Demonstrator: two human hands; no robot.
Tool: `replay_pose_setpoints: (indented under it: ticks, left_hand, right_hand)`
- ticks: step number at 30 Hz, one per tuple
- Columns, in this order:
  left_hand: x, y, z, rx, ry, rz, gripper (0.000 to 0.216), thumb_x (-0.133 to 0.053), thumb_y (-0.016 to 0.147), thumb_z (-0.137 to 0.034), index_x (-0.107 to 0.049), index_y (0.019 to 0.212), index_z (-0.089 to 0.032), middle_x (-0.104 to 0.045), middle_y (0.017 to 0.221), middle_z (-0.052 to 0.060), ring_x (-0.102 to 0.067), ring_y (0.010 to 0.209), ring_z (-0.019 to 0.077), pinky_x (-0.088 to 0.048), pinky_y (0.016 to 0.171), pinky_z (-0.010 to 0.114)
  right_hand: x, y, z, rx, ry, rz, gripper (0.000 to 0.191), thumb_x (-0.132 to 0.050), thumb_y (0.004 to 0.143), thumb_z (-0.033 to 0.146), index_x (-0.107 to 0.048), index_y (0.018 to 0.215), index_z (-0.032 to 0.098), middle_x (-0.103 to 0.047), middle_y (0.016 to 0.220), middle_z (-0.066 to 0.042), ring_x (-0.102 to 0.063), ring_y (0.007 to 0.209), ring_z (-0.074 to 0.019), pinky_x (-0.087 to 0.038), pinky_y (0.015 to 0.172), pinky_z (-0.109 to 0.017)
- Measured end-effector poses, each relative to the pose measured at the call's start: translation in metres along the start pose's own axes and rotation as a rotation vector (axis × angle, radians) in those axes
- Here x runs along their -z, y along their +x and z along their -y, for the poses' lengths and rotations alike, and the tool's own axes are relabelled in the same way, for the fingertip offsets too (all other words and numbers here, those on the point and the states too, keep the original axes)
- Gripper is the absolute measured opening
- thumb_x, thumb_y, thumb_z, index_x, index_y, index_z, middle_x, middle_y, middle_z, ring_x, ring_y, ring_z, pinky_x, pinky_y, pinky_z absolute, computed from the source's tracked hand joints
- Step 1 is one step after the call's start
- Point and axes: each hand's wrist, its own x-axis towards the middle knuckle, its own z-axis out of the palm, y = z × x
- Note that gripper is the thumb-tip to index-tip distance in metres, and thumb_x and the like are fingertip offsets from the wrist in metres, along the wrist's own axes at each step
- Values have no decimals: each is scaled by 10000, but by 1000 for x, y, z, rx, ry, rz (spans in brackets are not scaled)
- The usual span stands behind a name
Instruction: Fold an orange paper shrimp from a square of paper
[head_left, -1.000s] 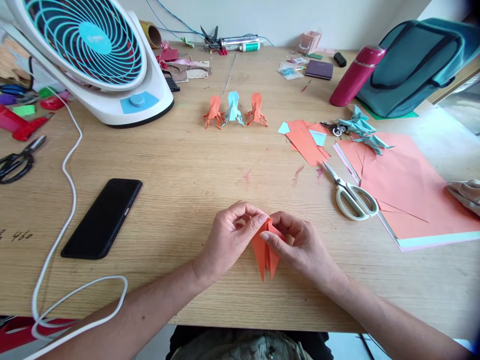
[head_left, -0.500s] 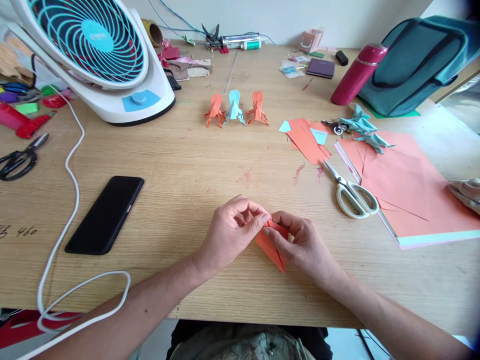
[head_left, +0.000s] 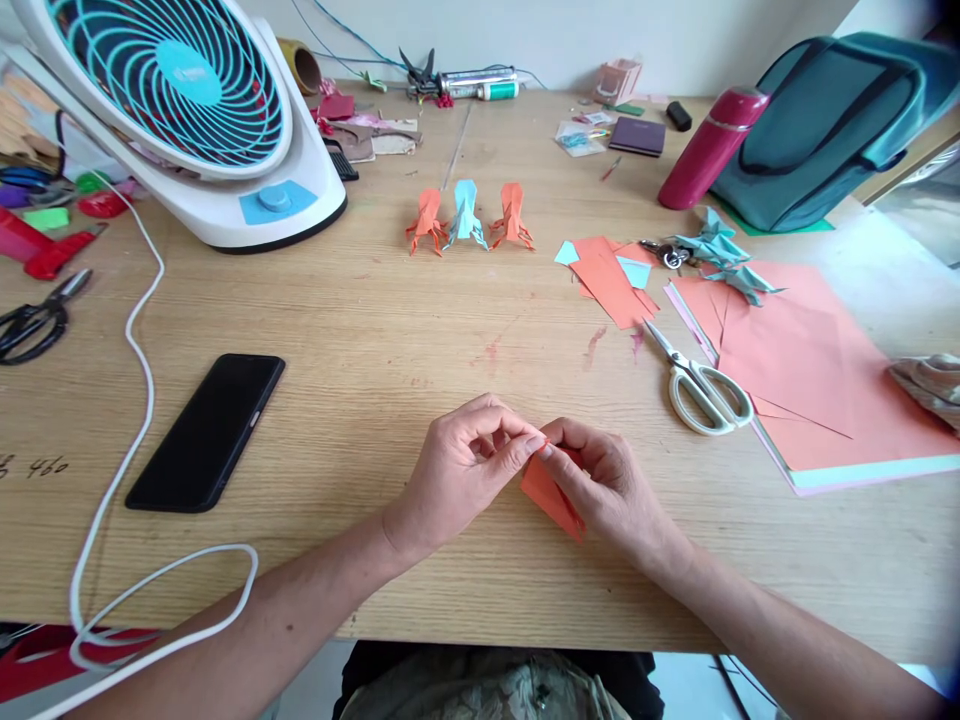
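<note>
A folded piece of orange paper (head_left: pixel 551 497) is held just above the table, between my two hands. My left hand (head_left: pixel 472 462) pinches its upper tip between thumb and forefinger. My right hand (head_left: pixel 604 485) grips the same paper close by, its thumb almost touching the left thumb; its fingers cover the paper's right side. Farther back stand two orange folded paper figures (head_left: pixel 427 220) with a light blue paper figure (head_left: pixel 466 215) between them. White-handled scissors (head_left: pixel 705 390) lie to the right of my hands.
Orange paper strips (head_left: pixel 607 283) and a stack of coloured sheets (head_left: pixel 810 370) lie at right, near a pink bottle (head_left: pixel 712 148) and a teal bag (head_left: pixel 817 130). At left are a black phone (head_left: pixel 206 432), a white cable (head_left: pixel 150 390), a fan (head_left: pixel 277 200) and black scissors (head_left: pixel 37 325).
My thumbs have come closer together at the paper's tip. The paper's lower end has swung slightly to the right, and the view has shifted a little.
</note>
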Motion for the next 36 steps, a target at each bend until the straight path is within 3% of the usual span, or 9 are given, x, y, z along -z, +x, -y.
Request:
replay_pose_setpoints:
  ticks: [9,13,21,29,36]
  left_hand:
    - [1,1,-2,122,-51,22,139,-710,857,-270,-736,772,-163,-664,755,26,-589,703,140,-452,618,249]
    - [2,1,-1,159,-70,17,149,-723,848,-289,-751,763,-170,-668,740,21,-574,698,136,-443,634,248]
    - [4,4,-3,260,-147,26,202,-712,859,-308,-728,718,-165,-686,714,15,-580,679,131,-449,654,245]
    - [3,5,-3,296,-167,40,195,-691,848,-296,-681,712,-157,-629,658,-16,-508,606,99,-425,613,231]
    - [5,5,0,243,-73,50,187,-676,858,-300,-681,739,-156,-658,730,7,-579,692,127,-453,641,237]
  right_hand:
    - [-1,-1,0,29,-64,-16,413,-616,922,558,-618,764,176,-504,610,26,-401,560,-110,-315,500,-233]
    - [0,-1,-3,60,-80,-10,417,-561,957,551,-631,790,177,-550,652,11,-452,595,-121,-364,538,-234]
    - [0,0,-1,68,-147,22,239,-605,941,364,-618,794,176,-500,649,31,-415,590,-107,-335,529,-225]
    - [-1,-1,-2,56,-180,34,219,-586,947,326,-612,796,170,-483,657,34,-409,607,-106,-322,540,-228]
    - [-1,0,-2,56,-181,35,229,-568,955,318,-608,786,169,-491,653,32,-411,601,-104,-316,532,-225]
